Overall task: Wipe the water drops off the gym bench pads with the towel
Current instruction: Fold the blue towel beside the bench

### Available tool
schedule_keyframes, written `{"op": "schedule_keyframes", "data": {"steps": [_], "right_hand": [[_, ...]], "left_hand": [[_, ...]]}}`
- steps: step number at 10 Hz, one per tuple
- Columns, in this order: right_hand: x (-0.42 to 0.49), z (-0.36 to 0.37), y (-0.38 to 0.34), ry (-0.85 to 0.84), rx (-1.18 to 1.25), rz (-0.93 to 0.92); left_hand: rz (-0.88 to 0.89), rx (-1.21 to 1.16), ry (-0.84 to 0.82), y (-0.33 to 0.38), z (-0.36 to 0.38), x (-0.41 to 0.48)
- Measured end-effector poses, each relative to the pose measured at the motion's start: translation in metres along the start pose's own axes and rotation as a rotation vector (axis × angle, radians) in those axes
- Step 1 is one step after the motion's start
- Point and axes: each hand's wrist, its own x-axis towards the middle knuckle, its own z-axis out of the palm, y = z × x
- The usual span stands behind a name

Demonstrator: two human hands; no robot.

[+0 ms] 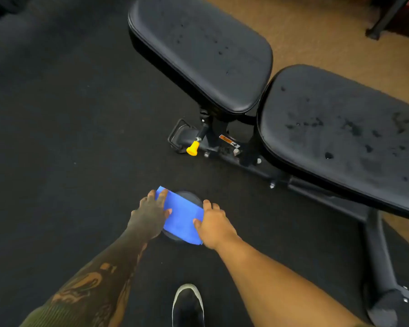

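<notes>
Seen from the head camera, a person reaches down with both bare arms to a folded bright-blue cloth towel (181, 218) lying on a round dark disc (187, 197) on the black rubber floor (57, 138). The left hand (151, 214), at the end of a tattooed forearm with an olive ribbed sleeve, lies flat with fingers spread over the towel's left edge. The right hand (214, 224) rests on the towel's right edge, thumb on the cloth and fingers curled over its side; whether it grips the cloth cannot be told. Well apart from the towel, up and to the right, stands the black padded gym bench: its tilted back pad (198, 48) carries scattered small water drops, and its seat pad (340, 128) just beside it shows larger wet blotches. A yellow-knobbed adjustment pin (193, 147) juts from the black steel frame (316, 192) below the pads. A black shoe with a white sole edge (188, 305) shows at the bottom.
</notes>
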Motion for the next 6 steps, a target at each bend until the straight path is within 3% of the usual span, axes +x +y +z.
{"op": "schedule_keyframes", "data": {"steps": [6], "right_hand": [[0.018, -0.006, -0.018, 0.02, 0.171, 0.228]], "left_hand": [[0.027, -0.08, -0.001, 0.011, -0.022, 0.019]]}}
